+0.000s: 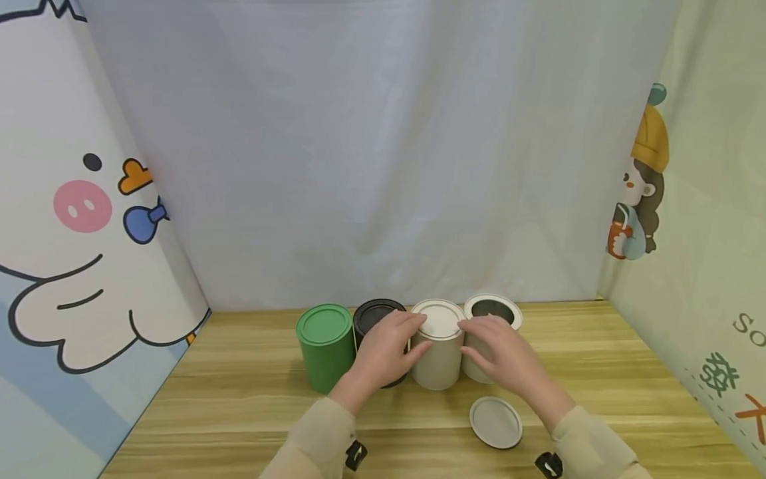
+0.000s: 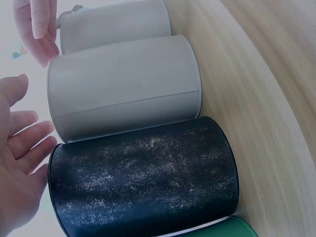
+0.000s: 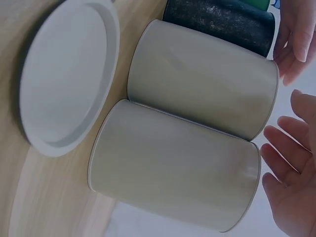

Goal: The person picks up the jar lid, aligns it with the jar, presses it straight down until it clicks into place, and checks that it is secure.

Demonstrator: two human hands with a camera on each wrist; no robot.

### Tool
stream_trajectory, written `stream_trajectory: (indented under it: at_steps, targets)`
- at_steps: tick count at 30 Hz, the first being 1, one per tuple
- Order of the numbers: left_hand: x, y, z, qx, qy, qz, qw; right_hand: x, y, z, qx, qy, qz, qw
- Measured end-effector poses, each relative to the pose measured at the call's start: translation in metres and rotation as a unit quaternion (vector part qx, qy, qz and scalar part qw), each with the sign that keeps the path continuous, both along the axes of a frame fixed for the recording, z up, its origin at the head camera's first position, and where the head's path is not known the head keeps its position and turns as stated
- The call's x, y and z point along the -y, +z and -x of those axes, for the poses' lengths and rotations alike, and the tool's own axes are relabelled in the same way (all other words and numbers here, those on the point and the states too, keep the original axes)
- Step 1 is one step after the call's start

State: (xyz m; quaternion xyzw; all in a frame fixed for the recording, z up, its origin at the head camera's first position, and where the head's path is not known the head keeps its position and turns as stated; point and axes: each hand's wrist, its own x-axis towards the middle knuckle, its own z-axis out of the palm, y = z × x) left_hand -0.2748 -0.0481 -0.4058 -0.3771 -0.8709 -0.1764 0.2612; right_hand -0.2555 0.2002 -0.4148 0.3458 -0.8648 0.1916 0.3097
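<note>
Four-sided no; a row of cylindrical cans stands on the table. My left hand (image 1: 383, 349) is over the black can (image 1: 374, 311), fingertips at the left edge of the closed white can's lid (image 1: 439, 319). Opposite it, my right hand (image 1: 505, 352) is in front of the open white can (image 1: 475, 366), fingertips at that lid's right edge. Both hands have relaxed, spread fingers and grip nothing. The closed white can (image 2: 128, 89) stands upright between them in the left wrist view. A loose white lid (image 3: 64, 74) lies on the table before the open can.
A green can (image 1: 326, 362) with a green lid stands at the row's left end, beside the black one. The wooden table (image 1: 239, 412) reaches back to a pale curtain (image 1: 359, 166). Printed cloths hang at both sides.
</note>
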Motion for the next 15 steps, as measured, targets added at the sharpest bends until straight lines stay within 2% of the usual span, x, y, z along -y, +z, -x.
stream_trajectory:
  at_steps: [9,15]
  targets:
    - [-0.002,-0.002,-0.009,0.004,-0.007,0.006,0.9999,-0.009,-0.003,-0.017,-0.013,0.027,0.006,1.000]
    - [-0.002,-0.004,-0.015,0.002,-0.012,0.013,0.9998,-0.019,-0.009,-0.026,-0.035,0.060,0.022,0.997]
